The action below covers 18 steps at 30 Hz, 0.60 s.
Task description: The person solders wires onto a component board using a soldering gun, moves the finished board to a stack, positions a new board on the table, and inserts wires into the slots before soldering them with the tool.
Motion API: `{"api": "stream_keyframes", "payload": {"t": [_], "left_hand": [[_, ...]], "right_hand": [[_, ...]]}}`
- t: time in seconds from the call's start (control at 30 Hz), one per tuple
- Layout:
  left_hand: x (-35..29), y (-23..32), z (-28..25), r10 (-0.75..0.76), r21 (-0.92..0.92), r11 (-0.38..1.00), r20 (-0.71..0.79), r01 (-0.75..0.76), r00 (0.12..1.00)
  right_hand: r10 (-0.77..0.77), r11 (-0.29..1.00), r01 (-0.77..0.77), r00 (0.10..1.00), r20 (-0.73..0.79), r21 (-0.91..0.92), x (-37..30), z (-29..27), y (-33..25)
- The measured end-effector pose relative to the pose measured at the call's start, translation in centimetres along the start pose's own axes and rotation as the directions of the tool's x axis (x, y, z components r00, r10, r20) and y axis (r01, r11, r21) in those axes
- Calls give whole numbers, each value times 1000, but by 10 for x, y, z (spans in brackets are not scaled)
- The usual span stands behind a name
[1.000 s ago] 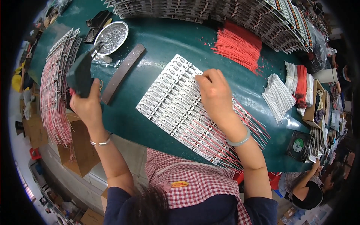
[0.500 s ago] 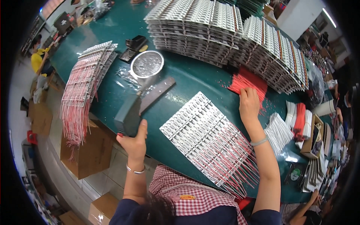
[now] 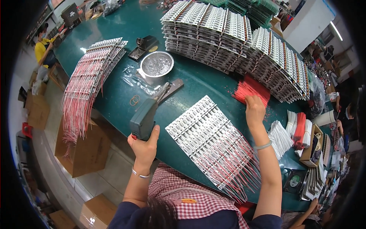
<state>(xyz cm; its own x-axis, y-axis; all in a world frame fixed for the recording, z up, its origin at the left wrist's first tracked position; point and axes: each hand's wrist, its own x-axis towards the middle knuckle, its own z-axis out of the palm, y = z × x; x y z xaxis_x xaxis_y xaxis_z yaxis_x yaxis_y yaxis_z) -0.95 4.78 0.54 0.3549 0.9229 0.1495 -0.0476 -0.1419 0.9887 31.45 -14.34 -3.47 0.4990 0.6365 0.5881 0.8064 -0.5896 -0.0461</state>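
Observation:
My left hand [image 3: 145,150] is wrapped round a dark green gun-shaped tool [image 3: 143,120], perhaps a soldering gun. Its narrow front end lies over a flat dark bar [image 3: 173,89] near a metal bowl [image 3: 157,65] of silvery material. To the right, my right hand [image 3: 254,108] has its fingers drawn together at the near edge of a pile of red wires [image 3: 253,89]; whether a wire is between the fingertips cannot be made out. Between my hands lies a white panel of small circuit boards [image 3: 202,129], with red and white wires trailing from its lower right part.
Tall stacks of white panels [image 3: 206,34] stand at the back. Wired panels [image 3: 91,72] hang over the left table edge above a cardboard box [image 3: 85,152]. White wire bundles [image 3: 281,139] and an open box [image 3: 312,147] lie at right. Orange rubber bands [image 3: 134,100] lie left of the tool.
The whole view has shifted slightly. My left hand and the green tool have moved a little right, uncovering the rubber bands. My right hand remains at the red wires, its fingers slightly lower.

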Motion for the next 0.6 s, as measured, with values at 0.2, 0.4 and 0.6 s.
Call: {"api": "stream_keyframes", "payload": {"t": [0.2,0.4,0.6], "left_hand": [[0,-4,-1,27,-21,999,22,-27,999],[-7,5,-7,-31,-42,999,20,32,999],[-11,19,0,-93,-74,993,34,95,995]], "right_hand": [[-43,975,31,998,51,219,31,-43,-10],[-231,932,357,707,668,-56,73,-92,-24],[-251,866,490,592,766,-94,52,-58,-29]]}}
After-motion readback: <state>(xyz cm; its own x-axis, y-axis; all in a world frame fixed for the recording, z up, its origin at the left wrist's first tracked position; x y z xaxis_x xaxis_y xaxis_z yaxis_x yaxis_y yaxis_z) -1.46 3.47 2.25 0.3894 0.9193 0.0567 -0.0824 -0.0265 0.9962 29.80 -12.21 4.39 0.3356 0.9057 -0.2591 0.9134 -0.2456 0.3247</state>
